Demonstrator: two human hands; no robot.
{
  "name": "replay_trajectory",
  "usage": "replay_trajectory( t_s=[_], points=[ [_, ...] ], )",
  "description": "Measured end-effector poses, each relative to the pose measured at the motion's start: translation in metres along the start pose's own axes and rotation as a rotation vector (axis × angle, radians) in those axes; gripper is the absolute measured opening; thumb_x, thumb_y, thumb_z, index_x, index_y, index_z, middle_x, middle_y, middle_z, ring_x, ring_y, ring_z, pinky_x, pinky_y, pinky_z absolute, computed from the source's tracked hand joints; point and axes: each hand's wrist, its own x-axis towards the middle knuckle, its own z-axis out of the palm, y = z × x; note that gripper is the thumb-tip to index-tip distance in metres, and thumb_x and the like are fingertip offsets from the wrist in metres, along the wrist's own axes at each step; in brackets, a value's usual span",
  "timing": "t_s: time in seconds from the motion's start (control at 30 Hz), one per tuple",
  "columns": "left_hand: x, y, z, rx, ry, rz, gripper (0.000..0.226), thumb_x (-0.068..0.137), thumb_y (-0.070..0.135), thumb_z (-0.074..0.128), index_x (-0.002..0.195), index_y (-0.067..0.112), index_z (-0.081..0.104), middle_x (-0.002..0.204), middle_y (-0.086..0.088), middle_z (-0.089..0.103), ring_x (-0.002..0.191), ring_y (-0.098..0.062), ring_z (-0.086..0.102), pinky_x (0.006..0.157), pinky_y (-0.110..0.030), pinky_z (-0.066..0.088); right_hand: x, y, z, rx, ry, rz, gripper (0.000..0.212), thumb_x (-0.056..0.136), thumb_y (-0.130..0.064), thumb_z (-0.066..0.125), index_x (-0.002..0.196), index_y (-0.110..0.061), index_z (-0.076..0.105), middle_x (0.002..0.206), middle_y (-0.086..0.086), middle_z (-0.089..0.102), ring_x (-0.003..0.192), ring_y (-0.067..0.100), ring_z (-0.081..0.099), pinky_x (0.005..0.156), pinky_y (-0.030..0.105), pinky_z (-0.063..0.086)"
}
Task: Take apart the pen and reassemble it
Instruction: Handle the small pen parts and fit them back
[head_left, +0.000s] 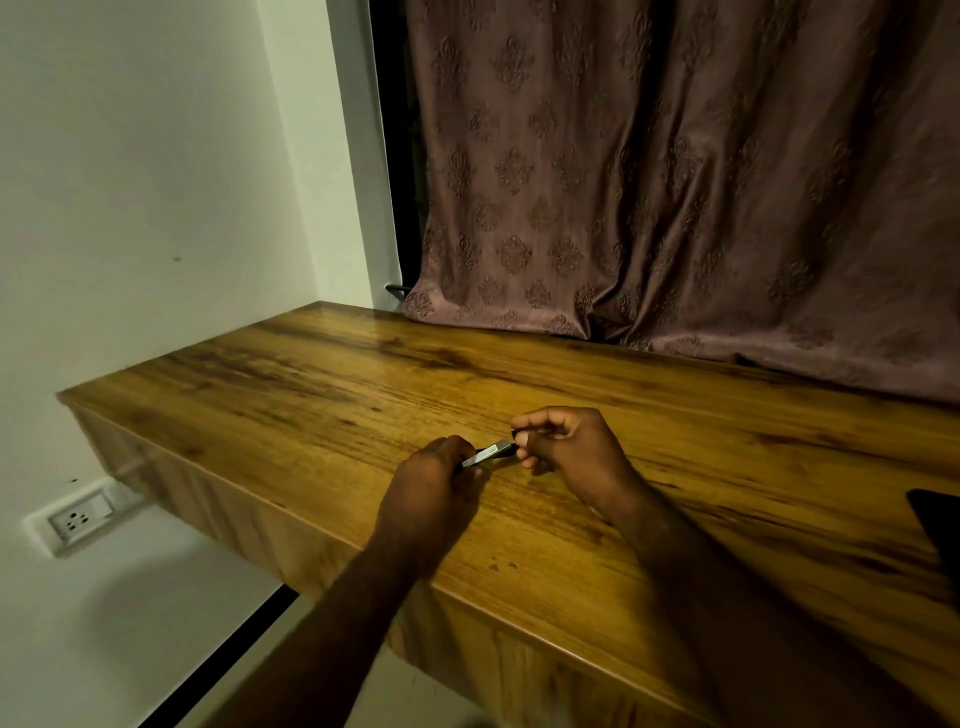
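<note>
Pen (491, 452): light, stiff, slick; we grip both ends.
Left hand (431, 488): fingers clasp barrel.
Right hand (566, 447): fingertips pinch tip.

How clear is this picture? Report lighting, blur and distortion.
Head view: dim warm light, left hand and right hand underexposed; head view: pen catches a small glint, detail unreadable; head view: wide lens bends the table edge; no marked motion blur.

home room, curtain (675, 182), wooden desk (363, 395)
</note>
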Motion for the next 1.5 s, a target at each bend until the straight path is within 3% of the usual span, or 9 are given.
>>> replay_trajectory(
  t_s=[0.17,0.3,0.7,0.9,1.1,1.3,1.4,1.5],
  points=[
    [0.0,-0.002,0.001,-0.025,0.002,-0.01,0.004,0.088,0.022,0.063,0.093,0.022,0.063,0.076,0.006,0.061,0.062,-0.013,0.056,0.054,-0.037,0.049,0.0,0.003,0.003,-0.009,-0.01,0.008,0.02,0.089,0.006,0.059,0.106,-0.001,0.067,0.074,0.009,0.068,0.056,0.011,0.062,0.057,0.022,0.054],
    [0.0,-0.001,0.0,-0.017,0.009,0.004,0.005,0.088,0.022,0.063,0.093,0.022,0.063,0.078,0.006,0.062,0.064,-0.012,0.056,0.055,-0.037,0.049,0.0,0.001,0.002,0.019,-0.009,0.014,0.015,0.087,0.006,0.061,0.099,-0.003,0.064,0.073,0.011,0.067,0.052,0.01,0.062,0.051,0.022,0.052],
    [0.0,0.0,0.0,0.048,0.069,-0.004,0.004,0.087,0.018,0.066,0.091,0.018,0.066,0.081,0.004,0.064,0.066,-0.012,0.056,0.059,-0.026,0.041,-0.003,0.005,0.007,0.015,-0.054,0.023,0.012,0.087,0.006,0.062,0.092,-0.003,0.068,0.072,0.016,0.065,0.056,0.017,0.06,0.055,0.025,0.053],
    [-0.001,0.0,-0.002,-0.01,0.045,0.009,0.023,0.085,0.035,0.056,0.096,0.019,0.068,0.086,0.003,0.066,0.071,-0.012,0.061,0.064,-0.029,0.049,-0.003,0.005,0.007,0.06,-0.018,0.033,0.016,0.088,0.006,0.061,0.09,-0.008,0.069,0.071,0.016,0.067,0.054,0.016,0.061,0.056,0.027,0.054],
    [-0.001,-0.002,-0.003,0.012,0.07,-0.004,0.01,0.086,0.024,0.066,0.094,0.019,0.071,0.085,0.003,0.068,0.072,-0.012,0.062,0.066,-0.034,0.052,-0.004,0.005,0.011,0.111,-0.025,0.041,0.013,0.086,0.009,0.062,0.094,0.002,0.068,0.069,0.014,0.066,0.05,0.009,0.062,0.051,0.022,0.054],
    [-0.002,0.001,-0.005,-0.012,0.055,0.023,0.034,0.086,0.039,0.051,0.099,0.015,0.072,0.089,-0.002,0.069,0.075,-0.015,0.063,0.067,-0.033,0.052,-0.003,0.01,0.011,0.069,-0.011,0.048,0.013,0.088,0.006,0.061,0.098,0.001,0.067,0.073,0.018,0.066,0.055,0.018,0.06,0.053,0.025,0.053],
    [-0.001,0.002,-0.009,-0.028,0.077,0.05,0.03,0.089,0.036,0.053,0.097,0.014,0.072,0.086,-0.001,0.067,0.071,-0.013,0.061,0.062,-0.03,0.05,-0.002,0.012,0.013,0.058,-0.014,0.046,0.017,0.087,0.004,0.063,0.103,-0.002,0.065,0.073,0.018,0.065,0.058,0.023,0.059,0.053,0.03,0.051],
    [-0.003,-0.003,-0.012,-0.159,0.151,-0.109,0.006,0.088,0.021,0.066,0.087,0.017,0.071,0.079,0.001,0.066,0.064,-0.012,0.061,0.055,-0.028,0.048,0.0,0.014,0.014,0.029,-0.001,0.042,0.016,0.088,-0.001,0.065,0.103,-0.005,0.065,0.071,0.013,0.065,0.052,0.018,0.058,0.047,0.029,0.049]
  ],
)
